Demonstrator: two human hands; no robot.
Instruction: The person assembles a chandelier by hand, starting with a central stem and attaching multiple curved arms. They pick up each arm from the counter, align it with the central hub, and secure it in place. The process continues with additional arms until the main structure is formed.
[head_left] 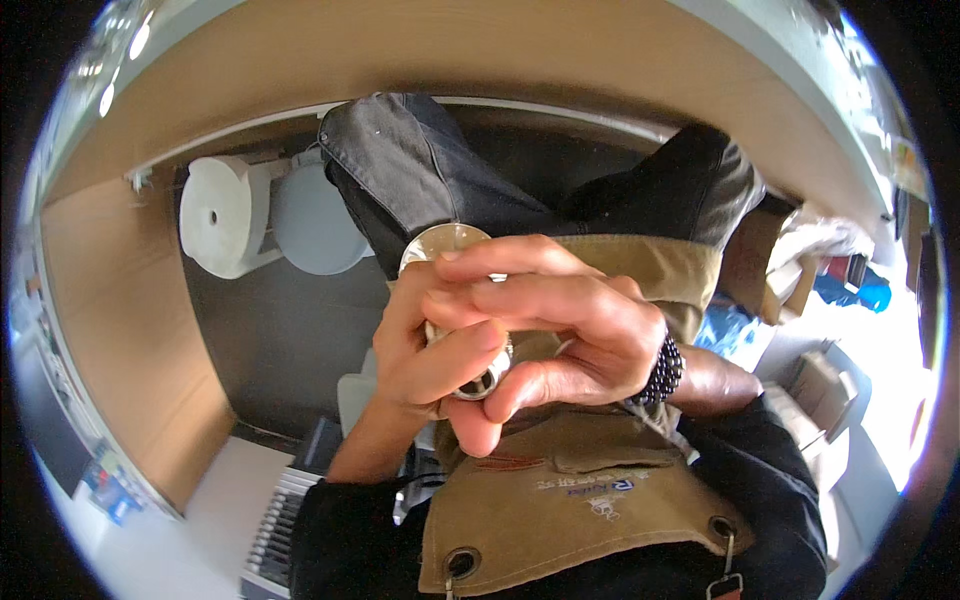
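Observation:
Both my hands are closed round a shiny, silvery piece held over my lap. Its wide round end [440,240] shows above the fingers, pale and glossy. At the lower end a narrow metal ring [478,385] with a dark opening sticks out between the thumbs. The middle is hidden by fingers, so I cannot tell its exact kind. My left hand [410,350] wraps it from the left, the thumb lying across the front. From the right, my right hand [590,320] reaches over it, fingers overlapping the left ones and thumb beside the ring.
A wooden tabletop [500,45] curves across the far side. My knees in dark trousers [400,150] and a brown apron [560,500] lie beneath my hands. White and grey round objects [215,215] stand at the left. Cardboard boxes [760,260] and plastic bags are at the right.

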